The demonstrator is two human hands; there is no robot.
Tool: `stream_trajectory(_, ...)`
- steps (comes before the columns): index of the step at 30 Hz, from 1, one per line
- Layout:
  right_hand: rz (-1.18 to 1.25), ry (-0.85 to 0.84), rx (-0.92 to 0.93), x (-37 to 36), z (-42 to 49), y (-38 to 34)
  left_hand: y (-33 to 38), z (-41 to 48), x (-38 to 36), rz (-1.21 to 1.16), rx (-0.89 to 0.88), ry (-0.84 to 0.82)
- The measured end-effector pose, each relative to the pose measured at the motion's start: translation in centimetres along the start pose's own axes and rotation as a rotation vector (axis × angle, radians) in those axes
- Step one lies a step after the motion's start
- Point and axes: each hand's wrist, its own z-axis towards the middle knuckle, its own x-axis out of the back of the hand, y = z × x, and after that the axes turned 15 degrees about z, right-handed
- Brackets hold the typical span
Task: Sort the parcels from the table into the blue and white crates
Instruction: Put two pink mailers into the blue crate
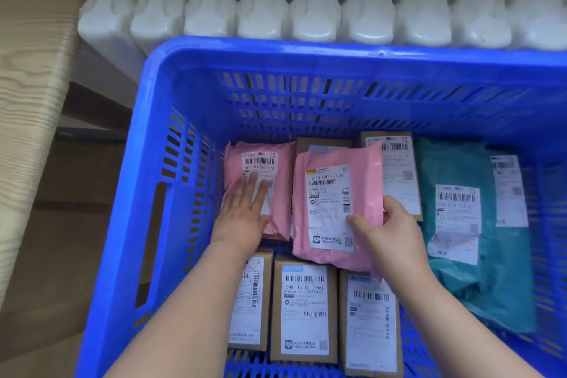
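A slatted blue plastic crate [276, 50] is seen to hold soft bags and labelled cardboard boxes [303, 307]. A crinkled teal bag [454, 169] lies flat at its right. A larger pink bag [362, 163] is pinched at its right edge by the right hand [395, 233], thumb on the label, fingers curled behind. A smaller pink bag [280, 181] is pressed flat under the left hand [242, 215], fingers straight and together
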Motion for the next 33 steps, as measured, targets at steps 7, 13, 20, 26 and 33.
stream_trajectory(7, 0.149, 0.000, 0.024, 1.0, -1.2, -1.5, 0.7, -1.0, 6.4, 0.084, 0.043, -0.191)
stream_trajectory(13, 0.260, -0.039, 0.022, 4.0, -4.7, -4.9, 4.3, -8.2, 13.8, -0.643, 0.391, -0.222)
stream_trajectory(20, 0.525, -0.078, -0.070, 8.5, -10.3, -8.9, 7.9, -12.0, 22.8, -1.359, 0.482, -0.196)
stream_trajectory(26, 0.585, -0.013, -0.005, 13.0, -15.0, -10.2, 10.7, -13.5, 27.9, -1.467, 0.238, -0.230)
stream_trajectory(33, 0.693, 0.187, 0.037, 21.8, -19.5, -8.1, 19.3, -16.3, 33.2, -1.425, 0.063, -0.274)
